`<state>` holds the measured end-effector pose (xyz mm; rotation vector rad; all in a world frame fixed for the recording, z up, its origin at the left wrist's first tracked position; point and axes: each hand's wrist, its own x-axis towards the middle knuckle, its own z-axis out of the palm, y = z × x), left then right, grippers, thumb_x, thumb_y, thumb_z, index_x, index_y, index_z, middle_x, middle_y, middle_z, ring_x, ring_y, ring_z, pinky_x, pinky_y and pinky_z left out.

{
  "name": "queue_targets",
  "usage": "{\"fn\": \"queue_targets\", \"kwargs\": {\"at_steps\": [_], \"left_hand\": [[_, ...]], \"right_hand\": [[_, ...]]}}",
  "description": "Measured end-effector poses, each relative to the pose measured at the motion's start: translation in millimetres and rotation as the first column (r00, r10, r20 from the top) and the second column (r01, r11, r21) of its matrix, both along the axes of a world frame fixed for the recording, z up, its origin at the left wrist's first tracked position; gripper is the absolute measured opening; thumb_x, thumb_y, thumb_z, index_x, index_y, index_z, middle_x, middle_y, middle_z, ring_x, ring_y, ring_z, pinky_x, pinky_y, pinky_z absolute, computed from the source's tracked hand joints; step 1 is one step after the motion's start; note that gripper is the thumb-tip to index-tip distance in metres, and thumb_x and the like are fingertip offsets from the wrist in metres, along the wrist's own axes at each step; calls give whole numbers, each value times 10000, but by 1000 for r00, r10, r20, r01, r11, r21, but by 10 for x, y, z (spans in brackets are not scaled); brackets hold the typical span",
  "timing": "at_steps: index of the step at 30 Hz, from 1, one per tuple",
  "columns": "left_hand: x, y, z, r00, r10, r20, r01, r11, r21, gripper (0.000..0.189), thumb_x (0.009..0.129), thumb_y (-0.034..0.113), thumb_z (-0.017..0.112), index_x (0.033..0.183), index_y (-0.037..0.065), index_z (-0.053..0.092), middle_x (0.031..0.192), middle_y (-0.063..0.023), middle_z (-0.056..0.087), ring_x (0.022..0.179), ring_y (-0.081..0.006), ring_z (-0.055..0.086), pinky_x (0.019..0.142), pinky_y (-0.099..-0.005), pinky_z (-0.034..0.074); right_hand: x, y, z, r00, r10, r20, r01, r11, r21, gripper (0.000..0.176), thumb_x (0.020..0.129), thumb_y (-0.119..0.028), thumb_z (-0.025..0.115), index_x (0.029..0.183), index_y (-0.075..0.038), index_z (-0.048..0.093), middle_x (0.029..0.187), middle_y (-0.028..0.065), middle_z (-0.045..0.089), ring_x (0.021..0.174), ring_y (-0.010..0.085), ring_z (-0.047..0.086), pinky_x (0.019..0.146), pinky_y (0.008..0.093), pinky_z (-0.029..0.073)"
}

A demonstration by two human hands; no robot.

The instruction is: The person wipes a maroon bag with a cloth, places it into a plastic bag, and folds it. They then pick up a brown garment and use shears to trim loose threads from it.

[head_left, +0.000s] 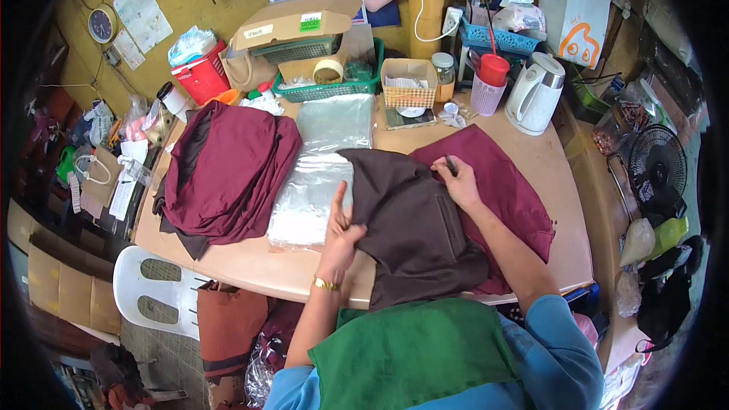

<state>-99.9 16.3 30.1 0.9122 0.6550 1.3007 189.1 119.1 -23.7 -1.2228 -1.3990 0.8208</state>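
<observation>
A dark brown garment [402, 212] with a long seamed slit like a pocket lies spread on the table in front of me. My left hand [343, 231] is at its left edge, index finger stretched out and thumb apart, holding nothing that I can see. At the garment's upper right, my right hand [460, 184] is closed around a small dark tool [452, 165], too small to name. Maroon fabric [509, 197] lies partly under the brown garment and my right forearm. Beside my left hand are stacked clear plastic bags [311, 201].
A maroon and dark garment pile [231, 171] covers the table's left part. Along the back stand a green basket [326, 93], a woven box [410, 83], a glass jar [443, 68] and a white kettle [535, 95]. A white chair [156, 288] is at the lower left.
</observation>
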Motion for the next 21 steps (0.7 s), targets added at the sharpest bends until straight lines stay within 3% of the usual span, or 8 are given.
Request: {"fn": "queue_targets", "kwargs": {"at_steps": [5,7,9,12,15,16,18,21], "left_hand": [[226,-251,168,987,-158,-15,159,984,83,1042,743,-178,473,1627,121,9,1564,-210,382,1447,-235,392,1152,-325,338],[243,-287,181,985,-167,-44,171,977,123,1050,735,-148,532,1624,111,38,1533,-215,424,1413,-239,439,1151,-330,351],[179,-325,272,969,-236,-74,243,961,129,1034,743,-177,480,1625,123,33,1601,-215,315,1509,-244,281,1168,-317,290],[92,-311,206,929,-362,-80,370,900,228,930,792,-113,572,1598,73,147,1577,-195,353,1497,-236,293,1176,-334,284],[-26,-327,263,946,-290,-146,314,934,173,853,858,-8,687,1572,25,221,1555,-169,364,1462,-216,330,1181,-350,286],[45,-317,301,985,-141,-98,162,954,252,713,895,81,748,1493,-17,372,1440,-124,498,1310,-177,488,1107,-335,393],[67,-259,396,987,-36,-158,60,987,149,632,906,75,741,1447,-25,429,1348,-101,567,1208,-149,546,1039,-308,441],[206,-151,624,952,239,-192,-220,968,118,330,931,50,716,1232,-51,626,1036,-16,689,919,-65,621,819,-216,511]], "right_hand": [[-268,-421,1046,968,213,-134,-207,977,51,224,1008,-139,615,1172,9,651,1131,56,698,1047,114,617,933,270,478],[-485,-514,1168,889,400,-224,-388,916,97,440,1006,-148,623,1390,15,482,1351,133,597,1275,178,541,1054,312,436],[-632,-503,1226,855,492,-165,-486,870,80,510,999,-155,638,1430,20,428,1406,151,558,1312,194,515,1058,312,435],[-670,-402,1305,713,699,-48,-693,694,-194,374,959,-184,706,1238,36,593,1109,58,664,1011,110,609,877,283,502],[-788,-557,1377,787,616,-37,-614,776,-140,186,882,-127,773,921,1,644,814,-17,617,744,92,558,716,278,481],[-830,-628,1404,783,621,-36,-619,773,-138,186,882,-127,773,921,1,644,814,-17,617,744,92,558,716,278,481],[-896,-747,1433,904,385,186,-406,909,95,170,857,-88,778,902,-5,636,845,30,623,748,137,585,714,294,488],[-930,-810,1419,925,319,207,-373,870,323,161,848,-59,773,906,6,637,935,86,640,817,183,629,715,310,502]]}}
